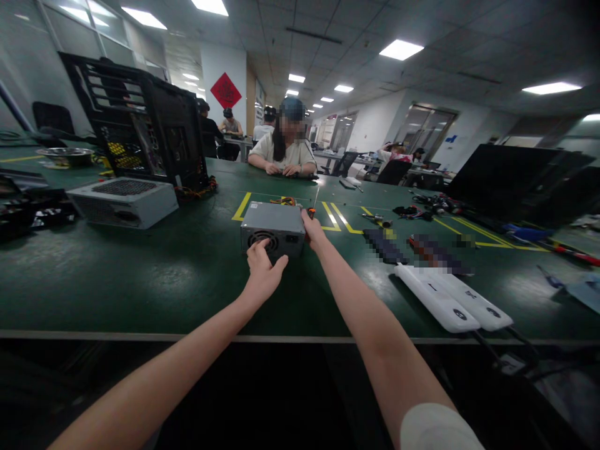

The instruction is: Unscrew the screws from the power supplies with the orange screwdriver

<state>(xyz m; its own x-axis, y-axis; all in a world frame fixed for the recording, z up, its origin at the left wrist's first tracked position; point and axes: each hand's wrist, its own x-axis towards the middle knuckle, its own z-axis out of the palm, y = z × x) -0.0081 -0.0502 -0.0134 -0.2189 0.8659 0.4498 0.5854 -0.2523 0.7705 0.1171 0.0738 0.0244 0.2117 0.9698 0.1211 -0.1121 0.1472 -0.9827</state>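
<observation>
A grey computer power supply (274, 217) sits on the green table in front of me, its fan grille and socket facing me. My left hand (263, 269) is at the grille, thumb apart from the fingers and fingertips against the front; nothing is gripped in it. Along the right side of the unit, my right hand (312, 229) is closed around what looks like a screwdriver (312, 213) with an orange and black handle and a thin shaft pointing up. Most of its fingers are hidden. Coloured cables (285, 200) show behind the power supply.
At left stand a black computer case (140, 125), a second power supply (124, 203) and a metal bowl (65, 156). White power banks (452, 297), cables (435, 203) and a black monitor (506, 181) are at right. A person (285, 147) sits opposite.
</observation>
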